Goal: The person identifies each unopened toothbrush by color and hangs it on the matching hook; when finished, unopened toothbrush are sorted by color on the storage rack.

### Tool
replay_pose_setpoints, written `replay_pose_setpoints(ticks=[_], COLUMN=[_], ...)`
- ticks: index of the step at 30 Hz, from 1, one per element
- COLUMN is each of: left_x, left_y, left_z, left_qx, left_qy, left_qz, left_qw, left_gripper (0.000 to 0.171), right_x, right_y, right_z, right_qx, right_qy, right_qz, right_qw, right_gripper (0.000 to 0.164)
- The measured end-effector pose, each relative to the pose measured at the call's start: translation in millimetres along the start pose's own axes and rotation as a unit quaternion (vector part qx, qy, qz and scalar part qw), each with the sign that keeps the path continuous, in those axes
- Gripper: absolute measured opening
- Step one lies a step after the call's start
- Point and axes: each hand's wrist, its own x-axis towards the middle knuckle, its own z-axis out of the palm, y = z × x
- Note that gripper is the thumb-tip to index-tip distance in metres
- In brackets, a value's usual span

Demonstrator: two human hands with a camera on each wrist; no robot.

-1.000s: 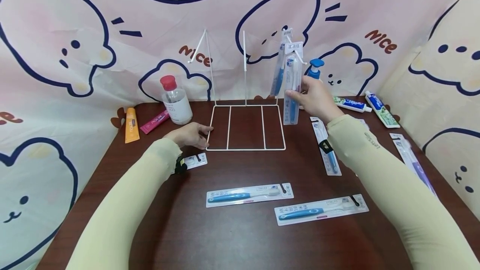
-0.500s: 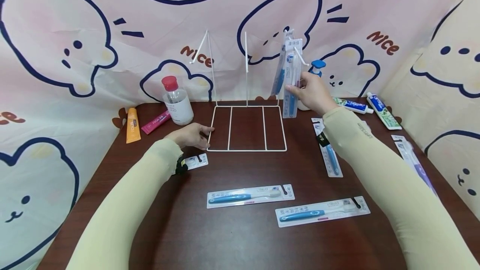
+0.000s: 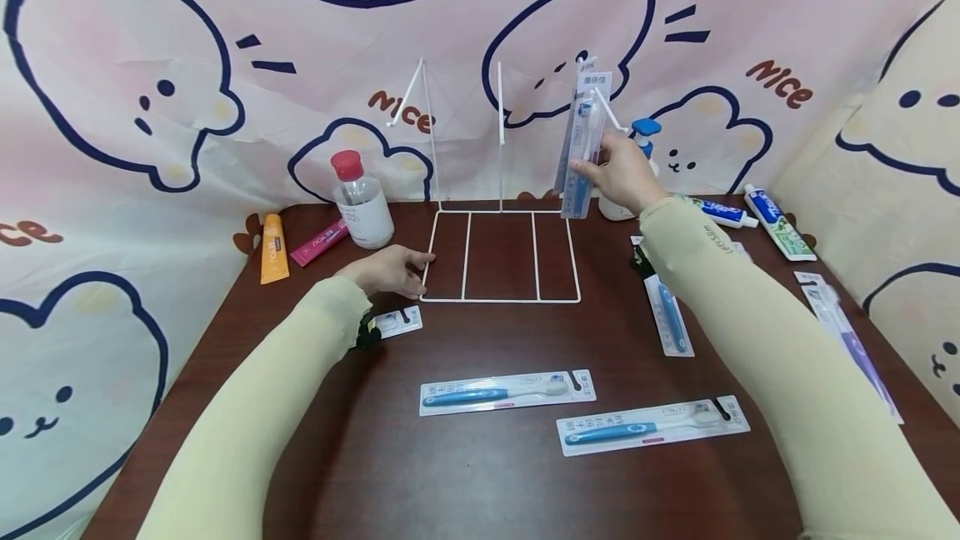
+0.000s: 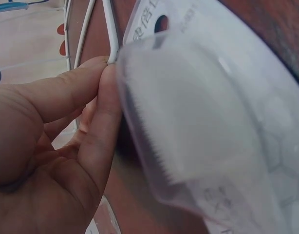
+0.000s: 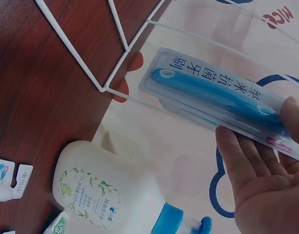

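Observation:
A white wire rack [image 3: 501, 301] with upright hooks stands on the brown table. My left hand [image 3: 386, 271] pinches its front left base corner; in the left wrist view, thumb and forefinger close on the white wire [image 4: 110, 34]. With my right hand [image 3: 624, 175] I grip a blue toothbrush in a blister pack [image 3: 588, 119], hanging upright on the right hook. Thumb and fingers hold the pack by its sides, and its blue handle [image 5: 213, 100] shows in the right wrist view. Behind it hangs another packaged toothbrush [image 3: 562, 161], mostly hidden.
Packaged toothbrushes [image 3: 507, 392] lie on the table in front and at right, one partly under my left wrist. A red-capped bottle [image 3: 365, 211] and two small tubes [image 3: 273, 248] are at left. At right are a pump bottle [image 5: 110, 187] and toothpaste tubes [image 3: 780, 223].
My right hand has moved the packaged toothbrush up and back along the hook, closer to the one behind. The left hand keeps its place on the rack.

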Motion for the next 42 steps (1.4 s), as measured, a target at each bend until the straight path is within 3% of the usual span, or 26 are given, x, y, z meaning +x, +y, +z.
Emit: replay_pose_setpoints(ticks=[8, 13, 17, 20, 25, 28, 32, 42], left_x=[-0.8, 0.2, 0.5, 0.0, 3.0, 4.5, 3.4, 4.0], left_y=[2.0, -1.5, -3.8, -3.8, -5.5, -6.3, -6.6, -12.5], left_z=[-0.1, -0.1, 0.6, 0.0, -1.4, -1.8, -2.6, -3.4], left_qx=[0.002, -0.008, -0.001, 0.01, 0.013, 0.006, 0.004, -0.015], left_qy=[-0.002, -0.003, 0.0, 0.002, -0.007, -0.011, -0.007, 0.01], left_qz=[-0.006, -0.005, -0.004, 0.004, 0.024, 0.03, 0.032, 0.023], left_qw=[1.0, 1.0, 1.0, 0.9999, 0.9996, 0.9995, 0.9995, 0.9996], left_gripper=[0.069, 0.07, 0.07, 0.07, 0.07, 0.071, 0.068, 0.055], right_x=[-1.1, -11.4, -31.6, -51.4, -80.3, -91.8, -99.8, -102.9], right_y=[1.8, 7.9, 22.8, 41.5, 77.9, 93.8, 103.8, 103.8], right_z=[-4.7, -13.4, -23.6, -28.9, -25.5, -19.1, -10.9, -2.5], right_qx=[0.015, -0.016, -0.059, -0.126, -0.24, -0.274, -0.276, -0.287], right_qy=[-0.009, -0.012, -0.021, -0.06, -0.163, -0.187, -0.187, -0.178], right_qz=[0.007, 0.007, 0.036, 0.074, 0.101, 0.105, 0.119, 0.135], right_qw=[1.0, 1.0, 0.997, 0.987, 0.952, 0.938, 0.935, 0.932], right_gripper=[0.066, 0.062, 0.055, 0.05, 0.044, 0.045, 0.047, 0.051])
